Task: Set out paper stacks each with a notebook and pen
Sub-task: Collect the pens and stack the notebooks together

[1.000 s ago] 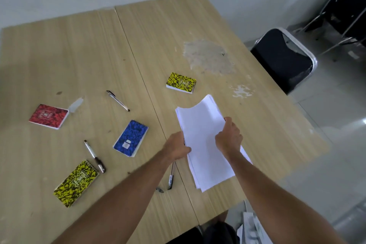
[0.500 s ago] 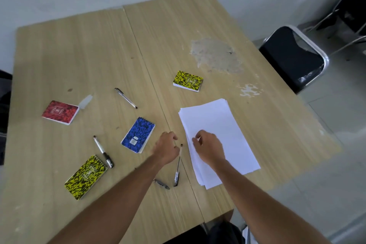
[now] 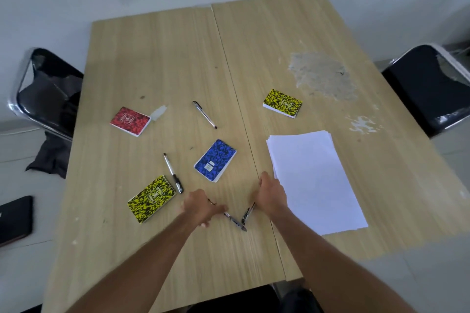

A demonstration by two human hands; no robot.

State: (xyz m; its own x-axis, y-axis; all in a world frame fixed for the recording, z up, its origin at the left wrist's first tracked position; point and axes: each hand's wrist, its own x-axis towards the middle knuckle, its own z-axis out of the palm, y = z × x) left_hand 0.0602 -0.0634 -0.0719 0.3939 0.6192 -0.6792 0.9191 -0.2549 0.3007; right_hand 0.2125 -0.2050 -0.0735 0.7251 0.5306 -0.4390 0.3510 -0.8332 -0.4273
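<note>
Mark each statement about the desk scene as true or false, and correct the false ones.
1. Four notebooks lie on the table. True.
2. The blue notebook sits on the paper stack. False: it lies on bare wood left of it.
3. A pen lies between the red notebook and the far yellow notebook. True.
4. The right hand rests flat on the paper. False: it is beside the stack's left edge.

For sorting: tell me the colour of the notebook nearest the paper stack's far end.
Yellow notebook, speckled black; head view.
</note>
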